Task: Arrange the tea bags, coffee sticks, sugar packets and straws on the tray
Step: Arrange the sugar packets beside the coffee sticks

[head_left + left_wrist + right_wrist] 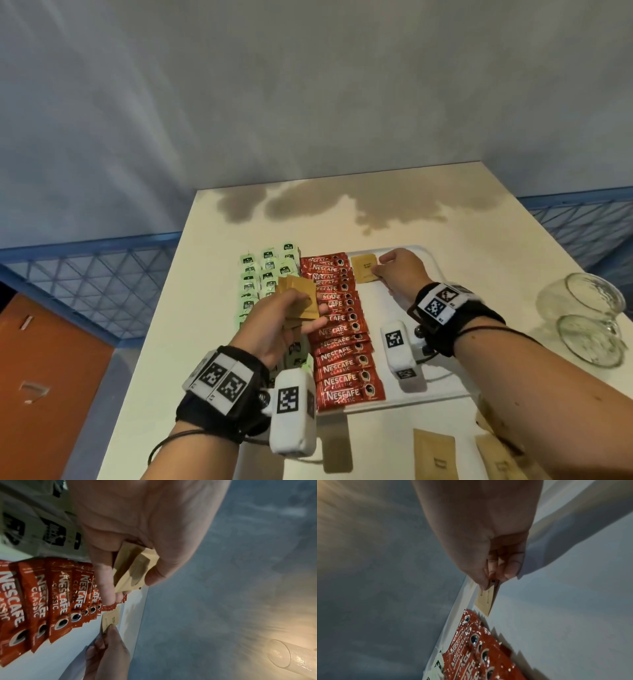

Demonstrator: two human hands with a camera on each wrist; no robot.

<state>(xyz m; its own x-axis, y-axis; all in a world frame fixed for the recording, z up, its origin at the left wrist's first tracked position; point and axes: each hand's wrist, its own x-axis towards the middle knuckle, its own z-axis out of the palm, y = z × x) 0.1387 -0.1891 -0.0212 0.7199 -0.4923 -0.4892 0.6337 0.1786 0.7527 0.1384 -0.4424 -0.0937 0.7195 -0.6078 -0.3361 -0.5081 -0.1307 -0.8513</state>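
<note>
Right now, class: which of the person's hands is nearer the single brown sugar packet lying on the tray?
Right. The right hand pinches the sugar packet's edge; the left hand holds other packets above the coffee sticks.

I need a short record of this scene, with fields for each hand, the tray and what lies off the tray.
left hand: holds a fanned stack of sugar packets above the rows
right hand: pinches one sugar packet at the tray's far end
tray: tea bags, then coffee sticks, side by side
off tray: two glasses, brown packets at near edge
</note>
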